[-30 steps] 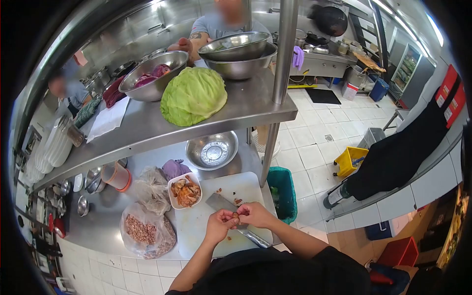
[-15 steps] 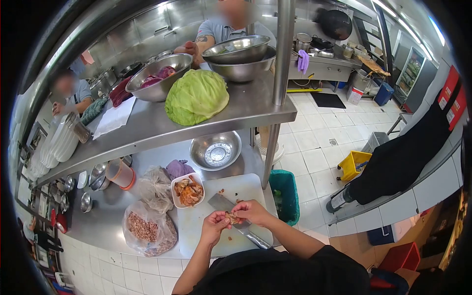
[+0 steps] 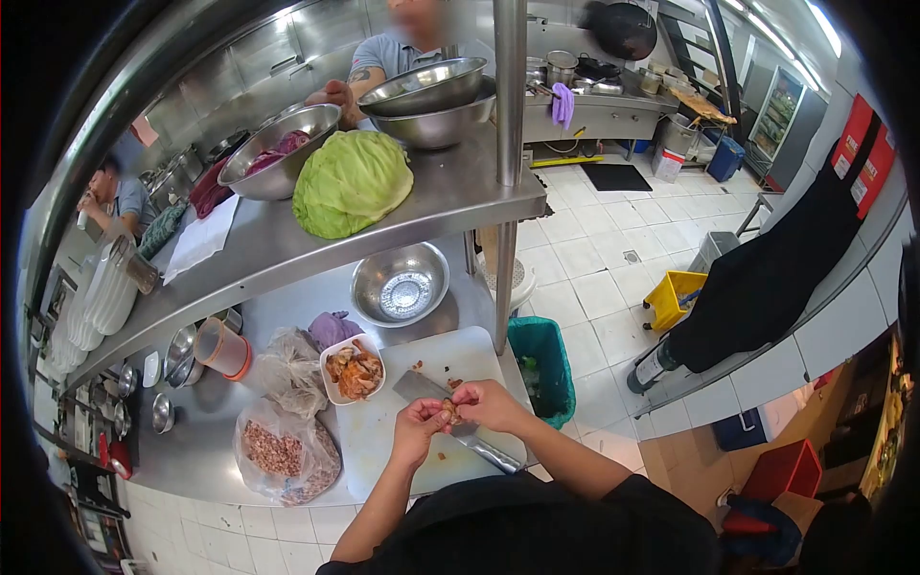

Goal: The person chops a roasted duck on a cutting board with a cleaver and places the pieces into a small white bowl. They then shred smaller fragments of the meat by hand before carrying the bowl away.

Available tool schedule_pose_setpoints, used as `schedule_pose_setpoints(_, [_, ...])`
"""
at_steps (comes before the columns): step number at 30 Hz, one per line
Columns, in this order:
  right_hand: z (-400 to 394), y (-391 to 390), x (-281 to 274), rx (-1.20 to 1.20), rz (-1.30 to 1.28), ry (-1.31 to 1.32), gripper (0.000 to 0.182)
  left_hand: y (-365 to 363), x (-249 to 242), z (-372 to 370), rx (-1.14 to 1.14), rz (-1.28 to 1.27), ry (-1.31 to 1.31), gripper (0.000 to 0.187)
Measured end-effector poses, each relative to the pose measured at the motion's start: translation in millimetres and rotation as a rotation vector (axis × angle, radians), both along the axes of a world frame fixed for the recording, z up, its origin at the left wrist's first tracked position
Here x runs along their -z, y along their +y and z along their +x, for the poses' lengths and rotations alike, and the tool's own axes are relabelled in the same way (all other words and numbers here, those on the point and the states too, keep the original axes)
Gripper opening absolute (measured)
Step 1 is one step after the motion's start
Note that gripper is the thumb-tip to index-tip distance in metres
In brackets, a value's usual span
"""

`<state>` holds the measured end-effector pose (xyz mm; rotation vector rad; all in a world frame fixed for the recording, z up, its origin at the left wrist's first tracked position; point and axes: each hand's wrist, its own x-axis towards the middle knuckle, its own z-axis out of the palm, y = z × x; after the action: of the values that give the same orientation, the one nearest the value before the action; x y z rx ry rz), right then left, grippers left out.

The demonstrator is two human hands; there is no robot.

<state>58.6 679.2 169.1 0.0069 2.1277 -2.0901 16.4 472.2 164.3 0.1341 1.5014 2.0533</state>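
Both my hands meet over a white cutting board (image 3: 383, 450), pinching a small brownish piece of meat (image 3: 448, 410) between them. My left hand (image 3: 419, 427) holds its left side, my right hand (image 3: 487, 405) its right side. Beneath them a cleaver (image 3: 479, 448) lies flat on the board, its blade partly hidden by my fingers. A few small scraps lie around the blade. On the board's upper left corner stands a white bowl (image 3: 331, 385) of reddish-brown meat pieces (image 3: 355, 370).
Left of the board are a bag of chopped meat (image 3: 278, 450), another plastic bag (image 3: 292, 369) and a purple cloth (image 3: 333, 329). Behind is a steel bowl (image 3: 401, 285). The shelf above holds a cabbage (image 3: 353, 182) and bowls. A green bin (image 3: 544, 374) stands right. Two people are beyond.
The whole view has shifted, so the counter and shelf appear slightly further left. My hands still hold the small piece, with the fingers slightly rearranged. The person at the far left has raised a hand toward the face.
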Motion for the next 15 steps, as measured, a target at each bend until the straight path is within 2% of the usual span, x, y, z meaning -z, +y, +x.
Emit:
schedule_pose_setpoints(1, [0,1,0,-0.008,-0.161,-0.109,0.021,0,0,1,0.000,0.037,-0.048,0.018])
schedule_pose_setpoints(4, [-2,11,3,0.022,-0.300,-0.176,0.022,-2,-2,2,-0.014,0.138,-0.112,0.018])
schedule_pose_setpoints(8, [-7,30,-10,0.074,-0.151,-0.125,0.020,5,8,-6,-0.063,-0.043,-0.019,0.017])
schedule_pose_setpoints(10, [-7,40,-40,0.127,0.048,0.050,0.019,12,17,-13,-0.028,-0.289,0.137,0.019])
schedule_pose_setpoints(11, [-8,40,-62,0.126,0.051,0.051,0.019,17,22,-17,-0.030,-0.286,0.138,0.019])
schedule_pose_setpoints(13, [0,35,-121,0.118,-0.005,0.299,0.020,26,32,-21,0.043,-0.678,0.557,0.022])
schedule_pose_setpoints(14, [8,31,-162,0.082,-0.102,0.373,0.021,30,30,-22,0.048,-0.674,0.557,0.022])
schedule_pose_setpoints(15, [18,26,-202,0.044,-0.197,0.447,0.021,36,25,-23,0.098,-0.816,0.642,0.022])
